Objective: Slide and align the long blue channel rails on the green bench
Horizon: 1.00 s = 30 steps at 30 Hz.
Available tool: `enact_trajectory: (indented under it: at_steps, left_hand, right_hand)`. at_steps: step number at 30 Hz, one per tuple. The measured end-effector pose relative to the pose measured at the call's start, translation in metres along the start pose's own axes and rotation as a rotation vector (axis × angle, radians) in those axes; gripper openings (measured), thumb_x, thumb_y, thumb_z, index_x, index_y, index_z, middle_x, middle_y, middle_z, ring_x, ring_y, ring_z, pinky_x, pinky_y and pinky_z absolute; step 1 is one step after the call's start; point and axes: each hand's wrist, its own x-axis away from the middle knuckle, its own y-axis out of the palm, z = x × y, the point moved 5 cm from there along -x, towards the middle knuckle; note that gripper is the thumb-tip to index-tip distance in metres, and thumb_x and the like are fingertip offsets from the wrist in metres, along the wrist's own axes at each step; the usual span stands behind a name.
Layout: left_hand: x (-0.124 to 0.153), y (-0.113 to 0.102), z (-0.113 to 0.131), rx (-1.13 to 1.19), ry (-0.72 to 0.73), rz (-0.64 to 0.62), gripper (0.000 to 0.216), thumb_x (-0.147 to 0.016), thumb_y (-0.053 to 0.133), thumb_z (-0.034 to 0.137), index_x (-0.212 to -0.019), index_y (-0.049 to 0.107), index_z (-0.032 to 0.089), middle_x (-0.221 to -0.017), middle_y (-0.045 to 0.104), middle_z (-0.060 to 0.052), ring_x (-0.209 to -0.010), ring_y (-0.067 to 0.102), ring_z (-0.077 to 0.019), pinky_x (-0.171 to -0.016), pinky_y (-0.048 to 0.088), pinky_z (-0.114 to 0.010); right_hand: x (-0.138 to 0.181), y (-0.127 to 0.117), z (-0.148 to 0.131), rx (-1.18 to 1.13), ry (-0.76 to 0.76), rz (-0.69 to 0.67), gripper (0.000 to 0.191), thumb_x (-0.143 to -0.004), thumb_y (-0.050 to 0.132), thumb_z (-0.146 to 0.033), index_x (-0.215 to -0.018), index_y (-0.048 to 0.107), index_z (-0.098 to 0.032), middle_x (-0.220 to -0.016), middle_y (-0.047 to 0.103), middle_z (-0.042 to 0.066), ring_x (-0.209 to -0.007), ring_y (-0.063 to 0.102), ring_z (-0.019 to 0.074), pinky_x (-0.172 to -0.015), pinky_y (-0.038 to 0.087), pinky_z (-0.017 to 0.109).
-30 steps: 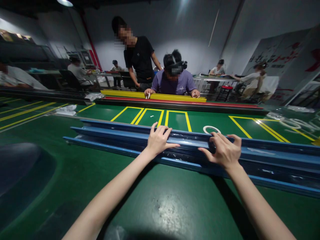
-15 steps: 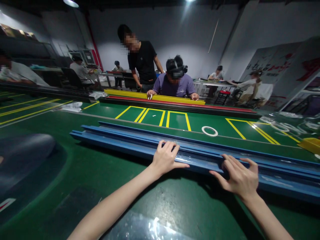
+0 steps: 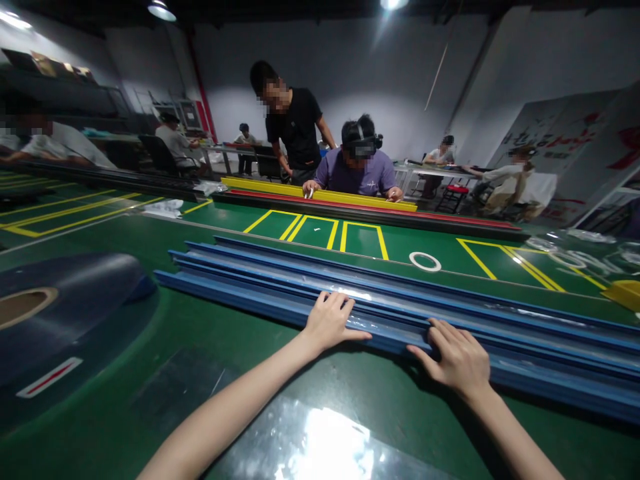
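A long blue channel profile (image 3: 260, 272) with raised parallel ridges lies across the green table, running off the right side of the view. My left hand (image 3: 330, 320) grips its near wall, fingers hooked over into the trough and thumb stretched along the near edge. Farther right, my right hand (image 3: 457, 360) holds the same near wall, with bent fingers on top and the thumb at the front edge. Its fingertips are partly hidden. Shiny clear film shows inside the profile.
A big roll of dark film (image 3: 95, 313) lies at left, and a clear plastic sheet (image 3: 320, 440) in front. Beyond are a white ring (image 3: 425, 261), yellow tape lines and a black-and-red bar (image 3: 450, 217). A co-worker (image 3: 357, 163) sits opposite, holding a yellow profile (image 3: 270, 187).
The profile's troughs show more openly, as if it has tipped flatter. My right hand sits slightly farther left and lower. The whole view has shifted, bringing more of the film roll into sight.
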Motion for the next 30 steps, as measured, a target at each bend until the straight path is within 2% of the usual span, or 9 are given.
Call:
enact_trajectory:
  at_steps: [11, 23, 27, 30]
  left_hand:
    - [0.011, 0.007, -0.029, -0.035, 0.033, -0.059, 0.071, -0.072, 0.041, 0.075, -0.098, 0.064, 0.013, -0.094, 0.064, -0.011, -0.088, 0.057, -0.0235, -0.077, 0.039, -0.036]
    - [0.024, 0.001, -0.048, -0.073, 0.073, -0.083, 0.075, -0.071, 0.041, 0.075, -0.104, 0.062, 0.011, -0.099, 0.063, -0.014, -0.090, 0.056, -0.0257, -0.078, 0.039, -0.037]
    - [0.028, -0.002, -0.060, -0.080, 0.085, -0.086, 0.074, -0.072, 0.041, 0.074, -0.104, 0.062, 0.011, -0.100, 0.063, -0.014, -0.091, 0.056, -0.0265, -0.078, 0.040, -0.038]
    - [0.033, -0.006, -0.071, -0.077, 0.092, -0.105, 0.070, -0.072, 0.044, 0.072, -0.105, 0.062, 0.013, -0.101, 0.063, -0.014, -0.092, 0.056, -0.0266, -0.078, 0.040, -0.038]
  right_hand:
    - [-0.010, 0.019, -0.025, -0.083, 0.083, -0.095, 0.039, -0.080, 0.052, -0.052, -0.068, 0.062, -0.016, -0.090, 0.069, 0.014, -0.084, 0.062, 0.0226, -0.070, 0.041, 0.030]
    - [-0.015, 0.028, -0.046, -0.134, 0.111, -0.157, 0.044, -0.080, 0.048, -0.057, -0.075, 0.062, -0.015, -0.097, 0.067, 0.017, -0.091, 0.059, 0.0264, -0.078, 0.043, 0.035]
    - [-0.024, 0.030, -0.053, -0.229, 0.176, -0.238, 0.047, -0.079, 0.048, -0.060, -0.083, 0.061, -0.015, -0.097, 0.065, 0.017, -0.092, 0.058, 0.0271, -0.078, 0.043, 0.036]
    - [-0.028, 0.031, -0.057, -0.328, 0.207, -0.328, 0.045, -0.082, 0.046, -0.055, -0.102, 0.058, -0.016, -0.103, 0.064, 0.015, -0.096, 0.056, 0.0272, -0.078, 0.042, 0.038]
